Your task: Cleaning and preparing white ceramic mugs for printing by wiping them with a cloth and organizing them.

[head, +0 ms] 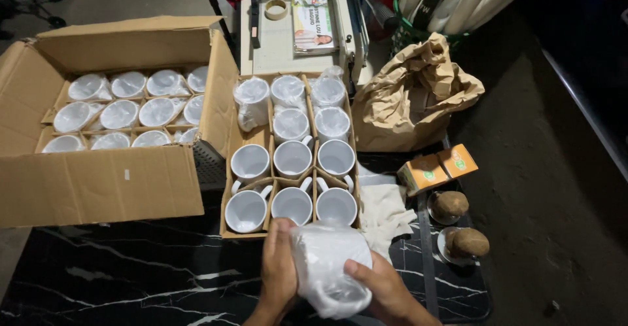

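Holding a white mug in a thin plastic bag point(329, 267), I have both hands closed around it, just in front of the open tray of mugs point(291, 156). My left hand point(278, 270) grips its side and my right hand point(383, 287) cups it from below. I think the bag is slippery, so the mug could slide out and crack on the dark marble table point(131, 274). It could also bump the bare mugs point(293, 203) close by and chip one. The big cardboard box point(98, 123) sits well off to the left.
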